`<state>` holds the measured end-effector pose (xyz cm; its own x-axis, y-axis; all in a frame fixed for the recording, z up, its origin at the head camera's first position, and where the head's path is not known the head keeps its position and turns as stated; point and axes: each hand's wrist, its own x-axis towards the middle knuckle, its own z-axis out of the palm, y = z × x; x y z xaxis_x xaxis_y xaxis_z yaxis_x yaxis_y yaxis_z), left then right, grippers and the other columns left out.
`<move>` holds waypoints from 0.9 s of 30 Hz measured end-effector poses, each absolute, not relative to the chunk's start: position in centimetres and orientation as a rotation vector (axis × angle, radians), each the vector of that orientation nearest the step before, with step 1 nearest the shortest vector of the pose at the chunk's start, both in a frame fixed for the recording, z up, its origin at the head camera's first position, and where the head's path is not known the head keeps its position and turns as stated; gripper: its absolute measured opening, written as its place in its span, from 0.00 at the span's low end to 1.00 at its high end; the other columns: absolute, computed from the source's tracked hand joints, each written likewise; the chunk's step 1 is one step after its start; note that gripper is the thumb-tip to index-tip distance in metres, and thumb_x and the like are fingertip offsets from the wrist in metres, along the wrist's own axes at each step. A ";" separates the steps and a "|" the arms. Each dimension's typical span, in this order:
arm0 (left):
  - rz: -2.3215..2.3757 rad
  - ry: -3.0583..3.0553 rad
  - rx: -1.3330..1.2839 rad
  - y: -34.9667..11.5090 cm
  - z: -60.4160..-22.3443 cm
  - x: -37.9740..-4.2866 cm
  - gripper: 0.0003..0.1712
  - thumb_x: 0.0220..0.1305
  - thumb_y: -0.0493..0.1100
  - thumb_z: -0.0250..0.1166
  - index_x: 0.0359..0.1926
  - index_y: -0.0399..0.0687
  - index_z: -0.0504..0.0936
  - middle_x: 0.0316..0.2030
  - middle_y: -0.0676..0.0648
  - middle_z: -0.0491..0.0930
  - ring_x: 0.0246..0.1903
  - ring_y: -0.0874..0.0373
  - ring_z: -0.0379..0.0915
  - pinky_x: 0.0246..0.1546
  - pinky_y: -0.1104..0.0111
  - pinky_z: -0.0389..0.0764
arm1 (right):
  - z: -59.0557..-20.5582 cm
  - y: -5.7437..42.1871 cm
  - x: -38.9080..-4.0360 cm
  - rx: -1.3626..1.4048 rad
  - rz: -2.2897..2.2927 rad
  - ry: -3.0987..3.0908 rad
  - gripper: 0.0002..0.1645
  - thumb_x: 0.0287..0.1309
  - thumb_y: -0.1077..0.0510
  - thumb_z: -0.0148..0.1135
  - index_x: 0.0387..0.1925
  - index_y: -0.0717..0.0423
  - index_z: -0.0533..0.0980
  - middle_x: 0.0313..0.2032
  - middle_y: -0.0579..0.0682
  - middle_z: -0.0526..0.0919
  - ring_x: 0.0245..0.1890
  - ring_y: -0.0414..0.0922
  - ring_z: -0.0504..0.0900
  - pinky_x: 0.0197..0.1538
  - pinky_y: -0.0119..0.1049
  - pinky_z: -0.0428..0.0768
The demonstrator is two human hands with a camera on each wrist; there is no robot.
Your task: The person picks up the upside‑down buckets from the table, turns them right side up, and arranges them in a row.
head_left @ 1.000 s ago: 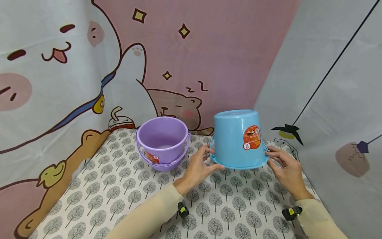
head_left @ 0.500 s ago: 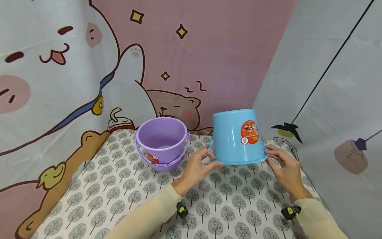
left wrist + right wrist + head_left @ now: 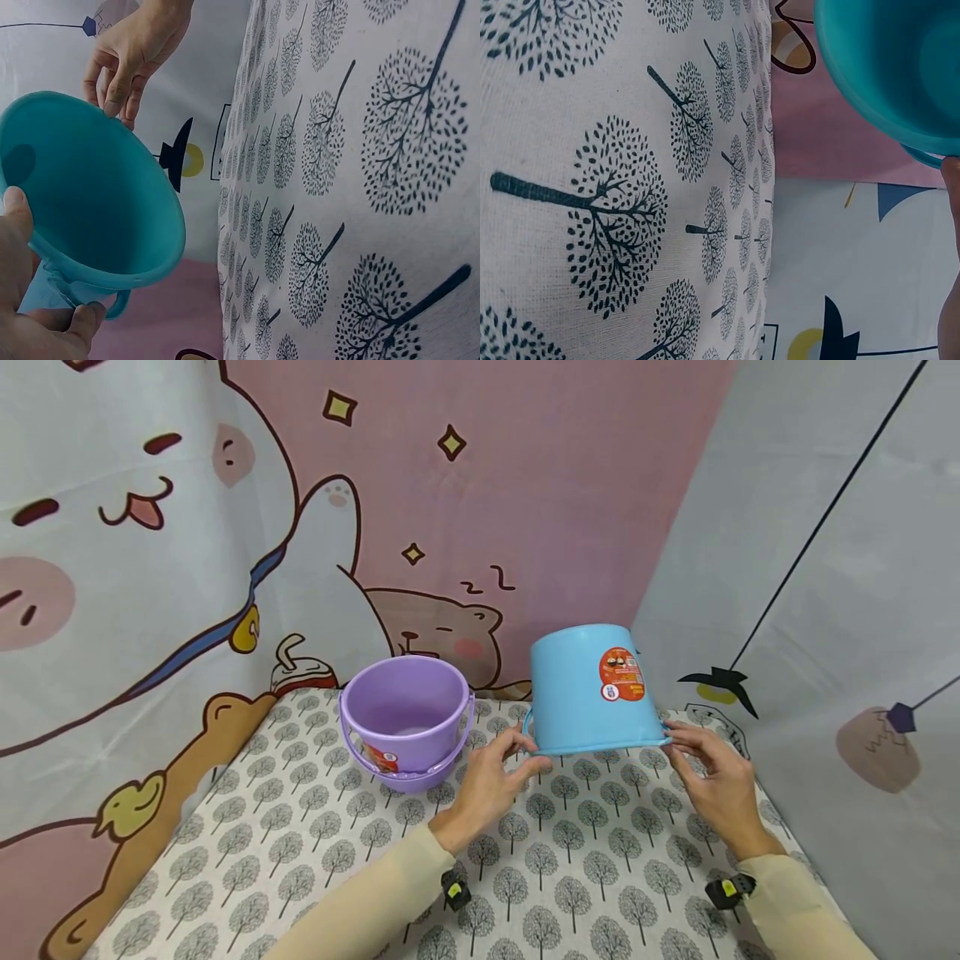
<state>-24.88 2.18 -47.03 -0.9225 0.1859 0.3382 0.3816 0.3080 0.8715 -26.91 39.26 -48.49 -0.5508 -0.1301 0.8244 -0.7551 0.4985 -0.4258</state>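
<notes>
A light blue bucket point(image 3: 581, 693) hangs upside down above the table, its rim facing down and its base tipped away. An orange-red sticker point(image 3: 622, 674) is on its side. My left hand point(image 3: 487, 783) pinches the rim and handle area at the left, thumb below. At the opposite side my right hand point(image 3: 716, 781) pinches the rim by the handle joint. Through the left wrist view the bucket's hollow inside point(image 3: 90, 180) shows, with nothing visible in it. Left of my hands, a purple bucket point(image 3: 408, 710) stands upright, its handle point(image 3: 397, 772) hanging down at the front.
A cloth with printed trees point(image 3: 300, 843) covers the table. Behind it hangs a pink and white cartoon curtain point(image 3: 570, 485), with a pale curtain point(image 3: 840, 577) along the right side.
Both hands have lifted the blue bucket slightly off the table and tilted it, so its base leans back and its rim has risen. The purple bucket stays put.
</notes>
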 end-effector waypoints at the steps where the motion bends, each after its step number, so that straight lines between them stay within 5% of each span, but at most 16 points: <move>1: -1.677 -2.387 -0.528 2.2 -47.0 -24.8 0.15 0.77 0.55 0.78 0.55 0.57 0.87 0.81 0.35 0.78 0.81 0.39 0.79 0.87 0.39 0.76 | -48.4 39.2 -26.9 0.727 1.051 -1.987 0.33 0.50 0.94 0.73 0.57 0.74 0.87 0.63 0.70 0.91 0.62 0.26 0.89 0.70 0.23 0.89; 8: -1.692 -2.346 -0.563 2.0 -46.8 -24.6 0.17 0.81 0.52 0.76 0.61 0.53 0.85 0.77 0.34 0.83 0.80 0.41 0.80 0.84 0.45 0.79 | -48.0 38.9 -26.7 0.717 1.005 -1.980 0.34 0.50 0.93 0.73 0.59 0.74 0.87 0.59 0.76 0.89 0.60 0.24 0.88 0.68 0.21 0.89; 23: -1.550 -2.290 -0.658 1.7 -46.9 -24.7 0.27 0.79 0.41 0.77 0.73 0.49 0.80 0.68 0.38 0.91 0.73 0.37 0.87 0.77 0.48 0.86 | -47.9 38.7 -26.3 0.729 0.845 -1.992 0.48 0.42 0.89 0.80 0.69 0.69 0.85 0.55 0.68 0.93 0.57 0.21 0.86 0.67 0.11 0.83; 25: -1.521 -2.278 -0.680 1.6 -46.9 -24.6 0.29 0.77 0.38 0.78 0.74 0.49 0.79 0.66 0.38 0.92 0.72 0.36 0.87 0.76 0.48 0.87 | -47.8 38.8 -26.3 0.739 0.850 -1.992 0.46 0.47 0.85 0.81 0.71 0.68 0.85 0.56 0.68 0.93 0.57 0.22 0.87 0.68 0.12 0.83; 27: -1.492 -2.262 -0.705 1.5 -46.8 -24.6 0.32 0.75 0.36 0.79 0.75 0.49 0.79 0.66 0.37 0.92 0.72 0.36 0.87 0.76 0.48 0.87 | -47.8 38.8 -26.2 0.745 0.848 -1.991 0.36 0.64 0.74 0.82 0.72 0.67 0.84 0.56 0.68 0.93 0.58 0.22 0.87 0.68 0.12 0.82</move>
<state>-24.61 1.54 -46.84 -0.8190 0.2166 0.5314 0.5737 0.3253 0.7517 -26.23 38.81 -47.76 -0.4824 -0.1903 0.8550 -0.7483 0.5969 -0.2893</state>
